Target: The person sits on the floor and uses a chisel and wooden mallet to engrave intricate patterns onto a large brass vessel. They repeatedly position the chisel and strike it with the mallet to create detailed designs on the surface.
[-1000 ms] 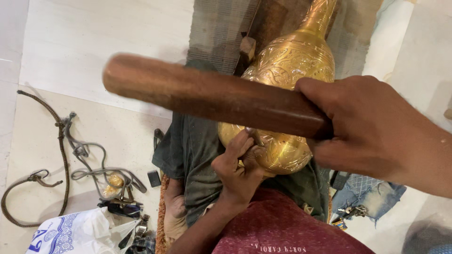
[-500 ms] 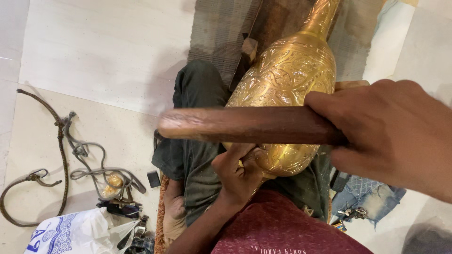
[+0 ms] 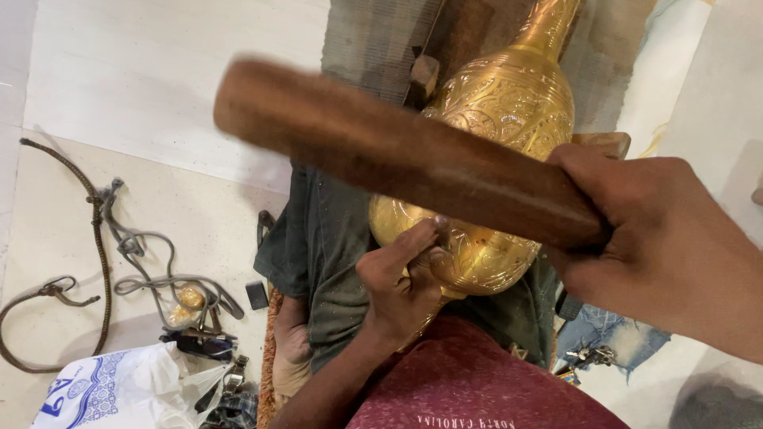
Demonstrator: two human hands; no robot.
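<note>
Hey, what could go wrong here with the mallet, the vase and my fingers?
1. The left hand pinches a tool against the brass vase, right under the raised wooden mallet; a stray blow could hit the fingers.
2. The vase lies across the lap; a strike might make it roll or dent the engraving.

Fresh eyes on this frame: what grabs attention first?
The wooden mallet cuts across the middle of the view, raised and blurred, gripped at its lower end by the right hand. Behind it an engraved brass vase lies across the person's lap, neck pointing to the top of the frame, with the left hand pressed against its lower body. On the floor at left lie a bent metal rod and a white plastic bag.
</note>
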